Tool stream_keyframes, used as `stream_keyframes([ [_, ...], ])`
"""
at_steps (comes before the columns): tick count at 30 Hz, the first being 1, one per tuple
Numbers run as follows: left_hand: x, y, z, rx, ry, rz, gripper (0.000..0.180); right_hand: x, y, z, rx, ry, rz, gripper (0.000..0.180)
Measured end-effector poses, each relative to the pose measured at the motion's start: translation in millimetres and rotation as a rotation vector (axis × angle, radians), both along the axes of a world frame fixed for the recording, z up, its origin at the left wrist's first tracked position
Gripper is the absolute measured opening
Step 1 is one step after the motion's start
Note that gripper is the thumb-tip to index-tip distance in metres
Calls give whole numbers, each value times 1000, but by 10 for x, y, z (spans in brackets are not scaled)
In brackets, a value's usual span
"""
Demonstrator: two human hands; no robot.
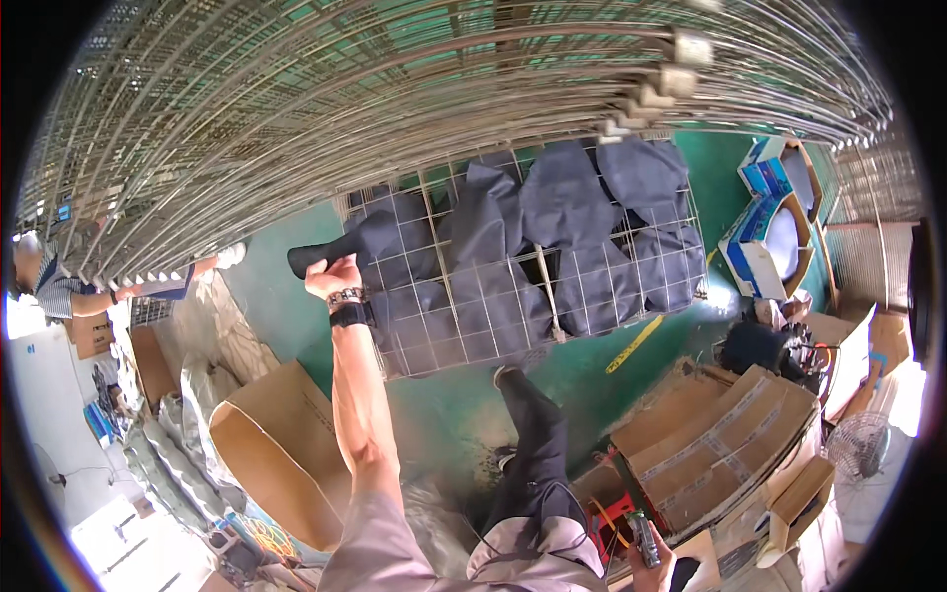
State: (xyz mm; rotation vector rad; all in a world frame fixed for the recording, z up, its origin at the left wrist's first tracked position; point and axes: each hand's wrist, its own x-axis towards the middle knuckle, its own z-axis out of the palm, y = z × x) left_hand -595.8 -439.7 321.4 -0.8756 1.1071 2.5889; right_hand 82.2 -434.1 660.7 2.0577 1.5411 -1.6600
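Note:
My left hand [333, 278] reaches forward and is closed on the end of a dark, soft-looking sheet piece [380, 235] at the left side of a wire rack [419, 202]. Several more dark grey pieces [567, 197] lie across the rack, some of them behind its grid wires. Low at the right, close to my body, my right hand [651, 566] is closed around a small grey and black hand-held tool [644, 536]. An orange cord or hose runs near the tool; whether it joins the tool I cannot tell.
Stacked wire racks [395, 89] hang overhead across the top. An open cardboard box [281, 444] stands left of my arm, flattened cardboard [725, 449] lies at right. Blue and white cartons [774, 237] sit far right, beyond a fan [858, 444]. Another person [59, 286] is at far left.

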Motion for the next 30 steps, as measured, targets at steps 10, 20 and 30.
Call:
stream_keyframes([
  [10,-754,-107,-422,88,10,23,47,-426,196,-218,-107,1,-191,54],
  [20,143,-304,-1221,-40,13,-73,14,-694,278,-241,-84,-141,-38,48],
  [30,1945,-18,-2003,-505,-126,-1088,38,-461,-55,-193,7,-11,-162,45],
])
